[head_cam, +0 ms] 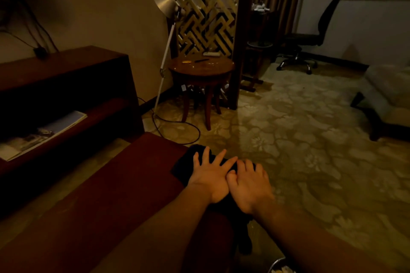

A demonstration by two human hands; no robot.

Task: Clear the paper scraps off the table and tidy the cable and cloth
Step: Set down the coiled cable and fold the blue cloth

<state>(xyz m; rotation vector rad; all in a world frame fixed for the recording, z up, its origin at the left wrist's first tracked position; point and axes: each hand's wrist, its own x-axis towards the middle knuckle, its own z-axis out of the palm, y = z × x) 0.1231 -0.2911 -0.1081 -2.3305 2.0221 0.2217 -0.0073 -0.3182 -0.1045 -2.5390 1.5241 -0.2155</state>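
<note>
Left hand (pixel 210 178), right hand (pixel 248 184), fingers (pixel 218 159) atop cloth (pixel 184 166)

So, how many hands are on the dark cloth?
2. The left hand lies flat on the cloth, fingers spread. The right hand rests on it just beside, and their thumbs meet.

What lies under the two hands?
A dark cloth on the reddish table, one end hanging over the edge. The left hand and right hand cover its middle; anything beneath it is hidden.
</note>
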